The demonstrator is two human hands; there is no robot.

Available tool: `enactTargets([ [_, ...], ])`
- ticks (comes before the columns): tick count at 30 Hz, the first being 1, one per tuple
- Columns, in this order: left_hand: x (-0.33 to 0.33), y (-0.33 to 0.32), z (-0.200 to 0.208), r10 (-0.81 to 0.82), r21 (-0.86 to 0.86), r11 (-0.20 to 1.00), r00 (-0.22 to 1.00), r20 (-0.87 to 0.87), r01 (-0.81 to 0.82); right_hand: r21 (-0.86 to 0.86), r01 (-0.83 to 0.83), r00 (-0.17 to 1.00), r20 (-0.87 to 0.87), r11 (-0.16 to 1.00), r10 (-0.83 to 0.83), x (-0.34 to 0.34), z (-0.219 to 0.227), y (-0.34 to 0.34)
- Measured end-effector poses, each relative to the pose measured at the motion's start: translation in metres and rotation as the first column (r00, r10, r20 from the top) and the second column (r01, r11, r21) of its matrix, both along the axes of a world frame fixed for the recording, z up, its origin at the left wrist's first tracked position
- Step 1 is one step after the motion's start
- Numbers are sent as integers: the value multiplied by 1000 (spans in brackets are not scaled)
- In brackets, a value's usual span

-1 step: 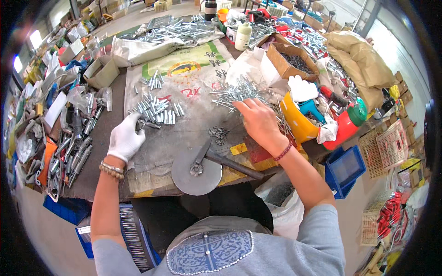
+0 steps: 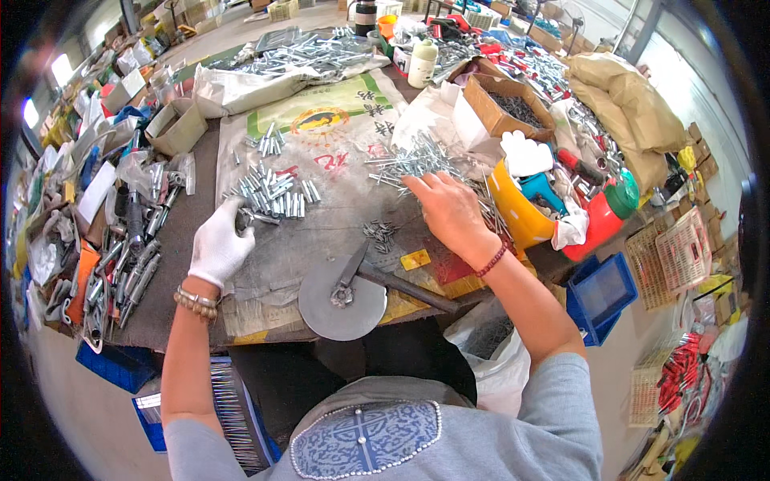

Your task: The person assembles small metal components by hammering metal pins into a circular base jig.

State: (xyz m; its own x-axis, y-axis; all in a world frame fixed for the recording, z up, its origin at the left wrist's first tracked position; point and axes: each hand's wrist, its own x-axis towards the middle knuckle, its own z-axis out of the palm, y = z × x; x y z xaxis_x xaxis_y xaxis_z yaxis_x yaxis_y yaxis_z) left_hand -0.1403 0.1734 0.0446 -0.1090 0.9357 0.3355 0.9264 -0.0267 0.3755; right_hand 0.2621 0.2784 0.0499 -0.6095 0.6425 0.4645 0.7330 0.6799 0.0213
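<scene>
My left hand (image 2: 220,244), in a white glove, is closed at the near left edge of a pile of short metal sleeves (image 2: 273,188). Its thumb and fingers pinch a sleeve (image 2: 261,218) lying at that edge. My right hand (image 2: 453,210) is bare, with its fingers bent down at the near side of a heap of thin metal rods (image 2: 413,164). What its fingertips grip is hidden beneath the hand. Between the hands lies a small heap of short dark metal pins (image 2: 380,234). Nearer to me, a hammer (image 2: 409,289) rests across a round metal plate (image 2: 333,313).
A printed sack (image 2: 321,96) covers the tabletop. Right of my hand stand a yellow container (image 2: 517,210), a carton of dark parts (image 2: 481,104) and a red bottle (image 2: 589,232). Tools (image 2: 132,256) crowd the left edge; more metal parts (image 2: 313,52) lie at the back.
My right hand has shifted very slightly to the left at the rods. The left hand stays at the sleeves, its wrist a touch to the right.
</scene>
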Motion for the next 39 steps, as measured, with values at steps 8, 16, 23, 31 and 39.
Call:
enactTargets([
  [8,68,-75,21,-39,-152,938,529,848,312,65,-177,980,107,982,169,8,0,-9],
  [16,91,-122,-15,-100,-107,950,612,784,292,-191,-244,829,-550,951,102,-10,7,-78],
  [23,108,-125,-6,-246,48,968,880,407,248,-521,-471,764,-645,712,33,-45,-2,-144],
  [31,109,-122,-6,-234,41,972,936,262,231,-223,-350,920,-265,910,289,-50,-3,-146],
  [39,113,-122,-7,-213,90,976,944,251,196,-200,-357,921,-239,913,308,-53,-3,-143],
])
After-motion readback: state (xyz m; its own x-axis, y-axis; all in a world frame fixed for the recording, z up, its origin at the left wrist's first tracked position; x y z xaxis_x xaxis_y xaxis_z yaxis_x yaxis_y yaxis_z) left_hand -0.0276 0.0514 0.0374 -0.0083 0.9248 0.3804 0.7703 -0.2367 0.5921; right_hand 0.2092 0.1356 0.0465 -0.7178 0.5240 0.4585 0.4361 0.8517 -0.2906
